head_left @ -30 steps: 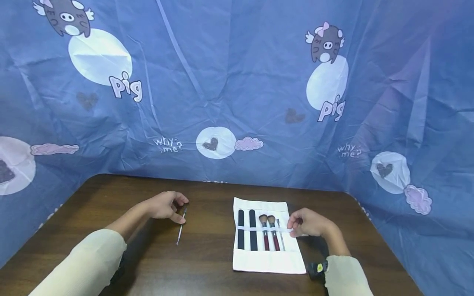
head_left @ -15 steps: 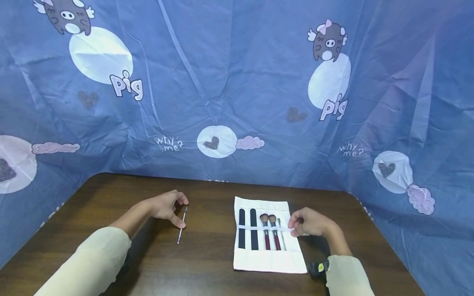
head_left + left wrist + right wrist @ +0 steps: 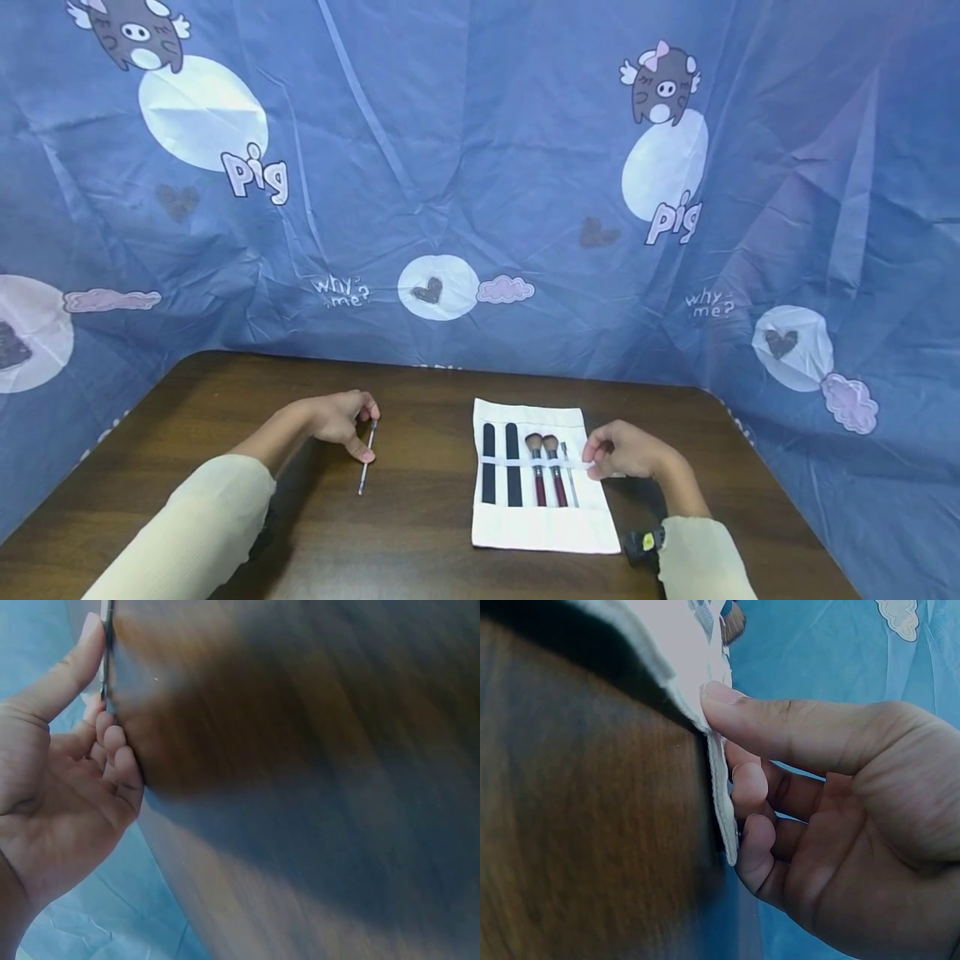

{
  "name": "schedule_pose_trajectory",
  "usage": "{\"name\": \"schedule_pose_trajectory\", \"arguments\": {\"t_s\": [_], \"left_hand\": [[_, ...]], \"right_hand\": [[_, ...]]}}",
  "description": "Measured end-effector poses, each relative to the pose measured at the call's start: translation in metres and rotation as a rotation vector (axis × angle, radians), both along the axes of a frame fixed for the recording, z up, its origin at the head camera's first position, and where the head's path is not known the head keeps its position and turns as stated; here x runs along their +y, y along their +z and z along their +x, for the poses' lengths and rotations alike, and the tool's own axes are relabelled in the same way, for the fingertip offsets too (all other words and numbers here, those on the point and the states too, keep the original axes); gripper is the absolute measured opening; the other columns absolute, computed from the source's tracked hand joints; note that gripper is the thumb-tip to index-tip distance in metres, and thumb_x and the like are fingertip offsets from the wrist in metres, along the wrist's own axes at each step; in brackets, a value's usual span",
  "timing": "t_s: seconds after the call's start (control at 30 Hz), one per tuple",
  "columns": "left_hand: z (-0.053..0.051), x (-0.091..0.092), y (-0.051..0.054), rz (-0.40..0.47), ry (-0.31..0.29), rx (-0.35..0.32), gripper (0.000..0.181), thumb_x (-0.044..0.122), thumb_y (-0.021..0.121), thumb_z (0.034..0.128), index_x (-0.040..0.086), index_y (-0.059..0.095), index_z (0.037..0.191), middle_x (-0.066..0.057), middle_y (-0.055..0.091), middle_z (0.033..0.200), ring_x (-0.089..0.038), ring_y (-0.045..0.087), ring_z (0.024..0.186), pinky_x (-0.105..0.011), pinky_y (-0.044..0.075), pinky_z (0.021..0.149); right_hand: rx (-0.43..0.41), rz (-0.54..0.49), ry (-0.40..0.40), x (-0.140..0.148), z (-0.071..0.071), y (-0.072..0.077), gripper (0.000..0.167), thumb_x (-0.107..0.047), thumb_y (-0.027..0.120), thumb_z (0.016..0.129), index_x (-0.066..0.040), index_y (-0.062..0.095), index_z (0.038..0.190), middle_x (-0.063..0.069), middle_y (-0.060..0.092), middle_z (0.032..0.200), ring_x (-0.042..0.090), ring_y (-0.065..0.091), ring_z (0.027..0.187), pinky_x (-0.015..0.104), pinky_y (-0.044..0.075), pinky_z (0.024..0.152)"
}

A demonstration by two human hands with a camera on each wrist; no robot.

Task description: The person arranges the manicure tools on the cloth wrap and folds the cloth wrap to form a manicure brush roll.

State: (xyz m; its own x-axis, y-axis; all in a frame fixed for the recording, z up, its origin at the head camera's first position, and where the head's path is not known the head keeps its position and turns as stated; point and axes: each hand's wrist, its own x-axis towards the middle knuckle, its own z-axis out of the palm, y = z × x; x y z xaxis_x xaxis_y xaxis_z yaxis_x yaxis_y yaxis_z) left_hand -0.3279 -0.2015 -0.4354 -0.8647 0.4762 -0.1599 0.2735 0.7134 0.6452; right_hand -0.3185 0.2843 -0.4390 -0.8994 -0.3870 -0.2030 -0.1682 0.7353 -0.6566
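The thin rod (image 3: pixel 364 477) touches the left hand (image 3: pixel 339 418), grip unclear; the right hand (image 3: pixel 632 450) pinches the white case (image 3: pixel 542 530) by its edge.

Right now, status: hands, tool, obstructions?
Left hand at thin tool, grip unclear. Right hand pinching edge of white brush roll. Tool left of roll; nothing seen between.

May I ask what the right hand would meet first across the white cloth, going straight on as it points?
Likely the slim silvery tool under the white strap, though depth is unclear.
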Motion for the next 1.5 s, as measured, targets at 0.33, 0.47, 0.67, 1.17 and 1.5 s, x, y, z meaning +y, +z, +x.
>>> {"name": "schedule_pose_trajectory", "arguments": {"t_s": [0.33,0.47,0.67,1.17,1.5], "left_hand": [[-0.004,-0.006,-0.003,0.099,0.019,-0.043,0.057,0.004,0.094,0.0682,-0.002,0.051,0.105,-0.012,0.055,0.101,-0.025,0.051,0.095,-0.032,0.044,0.084],[-0.002,-0.007,-0.007,0.225,0.036,-0.090,0.060,-0.003,0.092,0.0672,-0.004,0.047,0.107,-0.013,0.058,0.096,-0.026,0.054,0.093,-0.032,0.045,0.081],[0.000,-0.006,-0.013,0.365,0.048,-0.145,0.065,-0.012,0.087,0.0654,-0.007,0.043,0.113,-0.011,0.056,0.090,-0.023,0.055,0.083,-0.027,0.048,0.073],[0.004,0.002,-0.013,0.699,0.057,-0.316,0.073,-0.026,0.071,0.0734,-0.012,0.024,0.128,-0.016,0.048,0.100,-0.029,0.068,0.083,-0.042,0.061,0.078],[-0.003,0.016,-0.009,0.758,0.095,-0.227,0.072,-0.023,0.071,0.0765,-0.010,0.027,0.133,-0.015,0.046,0.106,-0.027,0.070,0.084,-0.040,0.061,0.077]], "right_hand": [[-0.009,-0.005,0.010,0.000,-0.002,0.000,0.018,0.001,0.083,0.079,-0.006,0.070,0.089,0.003,0.057,0.075,0.019,0.054,0.072,0.031,0.045,0.064],[-0.009,-0.006,0.013,0.000,-0.001,-0.003,0.018,0.000,0.083,0.079,-0.007,0.070,0.089,0.003,0.057,0.075,0.019,0.054,0.072,0.032,0.045,0.064],[-0.006,-0.008,0.016,0.000,0.001,-0.006,0.018,0.000,0.083,0.079,-0.006,0.070,0.088,0.003,0.057,0.076,0.019,0.054,0.073,0.033,0.045,0.064],[0.002,0.004,0.006,0.001,0.001,-0.003,0.018,-0.001,0.083,0.078,-0.007,0.070,0.088,0.003,0.058,0.076,0.020,0.054,0.074,0.033,0.045,0.066],[0.006,-0.003,0.018,0.001,0.001,0.000,0.017,-0.001,0.083,0.079,-0.007,0.070,0.088,0.003,0.057,0.075,0.019,0.053,0.073,0.033,0.044,0.065]]}}
